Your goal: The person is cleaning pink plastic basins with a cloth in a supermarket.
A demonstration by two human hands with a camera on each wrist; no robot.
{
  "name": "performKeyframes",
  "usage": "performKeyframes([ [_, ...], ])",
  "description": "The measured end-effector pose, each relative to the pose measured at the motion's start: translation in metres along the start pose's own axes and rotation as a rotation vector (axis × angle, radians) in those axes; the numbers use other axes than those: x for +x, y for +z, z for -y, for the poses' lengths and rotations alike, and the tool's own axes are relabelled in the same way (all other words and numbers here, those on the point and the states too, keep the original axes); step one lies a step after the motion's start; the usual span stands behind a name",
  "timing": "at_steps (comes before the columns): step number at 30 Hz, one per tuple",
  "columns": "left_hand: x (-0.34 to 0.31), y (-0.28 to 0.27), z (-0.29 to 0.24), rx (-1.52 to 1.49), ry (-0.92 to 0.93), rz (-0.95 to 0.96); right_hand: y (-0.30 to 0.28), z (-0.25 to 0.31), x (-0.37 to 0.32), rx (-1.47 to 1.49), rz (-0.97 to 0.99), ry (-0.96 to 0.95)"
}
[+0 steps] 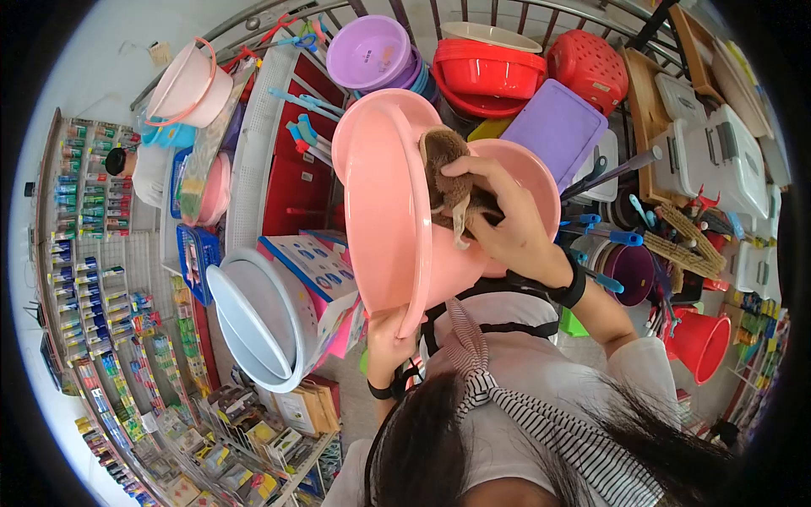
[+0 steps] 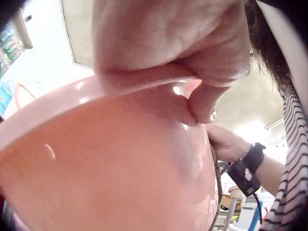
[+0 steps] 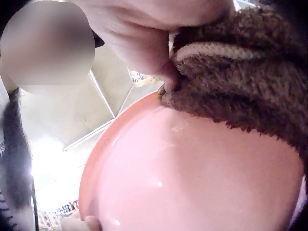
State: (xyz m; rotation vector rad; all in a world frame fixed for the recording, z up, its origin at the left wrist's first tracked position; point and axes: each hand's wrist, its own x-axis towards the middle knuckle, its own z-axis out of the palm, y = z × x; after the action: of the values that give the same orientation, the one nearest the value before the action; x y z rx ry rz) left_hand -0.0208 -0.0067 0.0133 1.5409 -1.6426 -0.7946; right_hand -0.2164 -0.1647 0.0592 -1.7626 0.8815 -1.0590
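A pink plastic basin (image 1: 384,211) is held tipped on its side in front of the person's chest. My left hand (image 1: 391,338) grips its near rim; in the left wrist view the thumb and fingers of that hand (image 2: 173,43) curl over the rim. My right hand (image 1: 515,220) holds a bunched brown fluffy cloth (image 1: 443,160) with a pale edge strip against the outside of the basin. The right wrist view shows the cloth (image 3: 236,86) lying along the basin's smooth outer face (image 3: 192,163). Part of the cloth is hidden behind the right fingers.
Another pink basin (image 1: 528,173) is behind the right hand. Purple basins (image 1: 372,51), red basins (image 1: 490,76) and a purple lid (image 1: 557,131) are farther back. Light blue tubs (image 1: 253,329) stand at left, mop and brush handles (image 1: 612,235) at right. A wall rack (image 1: 93,194) carries small packets.
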Motion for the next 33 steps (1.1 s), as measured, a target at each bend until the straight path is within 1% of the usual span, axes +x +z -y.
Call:
performKeyframes([
  [1, 0.000, 0.001, 0.000, -0.004, -0.004, -0.004, 0.004, -0.001, -0.003, -0.002, 0.006, 0.001],
  [3, -0.001, 0.001, 0.000, 0.032, 0.006, -0.030, 0.013, -0.007, -0.007, 0.196, -0.031, -0.043],
  [4, -0.002, 0.000, 0.001, 0.032, 0.003, -0.034, 0.017, -0.006, -0.006, 0.226, -0.037, -0.102],
  [5, -0.003, 0.000, 0.003, 0.028, 0.005, -0.043, 0.017, -0.004, -0.009, 0.228, -0.034, -0.102],
  [7, -0.005, -0.003, 0.004, 0.024, 0.002, -0.050, 0.017, 0.001, -0.017, 0.135, 0.095, -0.035],
  [8, -0.005, -0.004, 0.003, 0.021, -0.024, -0.051, 0.022, -0.002, -0.023, 0.121, 0.121, -0.093],
  [9, -0.006, -0.005, 0.003, 0.017, -0.049, -0.053, 0.026, -0.002, -0.030, 0.151, 0.170, -0.082],
  [12, -0.007, -0.003, 0.004, -0.005, -0.103, -0.054, 0.035, -0.002, -0.036, 0.134, 0.172, -0.073],
  [15, -0.007, 0.002, 0.008, 0.016, -0.064, -0.021, 0.038, -0.001, -0.022, 0.635, -0.050, 0.244],
  [17, -0.007, 0.008, 0.010, 0.042, -0.046, -0.041, 0.031, -0.006, -0.009, 0.611, -0.135, 0.294],
  [19, -0.006, 0.009, 0.012, 0.064, -0.030, -0.054, 0.030, -0.007, -0.008, 0.614, -0.161, 0.270],
  [21, -0.005, 0.009, 0.014, 0.101, 0.011, -0.010, 0.029, -0.006, -0.009, 0.616, -0.188, 0.248],
  [23, -0.001, 0.012, 0.014, 0.122, 0.026, -0.004, 0.031, -0.001, -0.014, 0.562, -0.168, 0.215],
  [24, 0.000, 0.014, 0.015, 0.141, 0.043, 0.000, 0.033, 0.002, -0.013, 0.452, -0.187, 0.198],
  [25, -0.001, 0.016, 0.017, 0.141, 0.046, 0.005, 0.034, 0.000, -0.011, 0.450, -0.193, 0.198],
  [27, 0.000, 0.019, 0.022, 0.218, 0.013, 0.015, 0.036, -0.006, -0.007, 0.470, -0.273, 0.104],
  [28, 0.002, 0.020, 0.024, 0.219, 0.015, 0.015, 0.036, -0.008, -0.008, 0.470, -0.274, 0.102],
  [30, 0.012, 0.021, 0.023, 0.323, 0.141, 0.043, 0.036, -0.009, -0.013, 0.498, -0.275, 0.232],
  [31, 0.012, 0.020, 0.024, 0.325, 0.141, 0.039, 0.037, -0.008, -0.016, 0.500, -0.272, 0.228],
  [33, 0.010, 0.018, 0.027, 0.437, -0.136, 0.265, 0.041, -0.003, -0.026, 0.531, -0.260, 0.250],
])
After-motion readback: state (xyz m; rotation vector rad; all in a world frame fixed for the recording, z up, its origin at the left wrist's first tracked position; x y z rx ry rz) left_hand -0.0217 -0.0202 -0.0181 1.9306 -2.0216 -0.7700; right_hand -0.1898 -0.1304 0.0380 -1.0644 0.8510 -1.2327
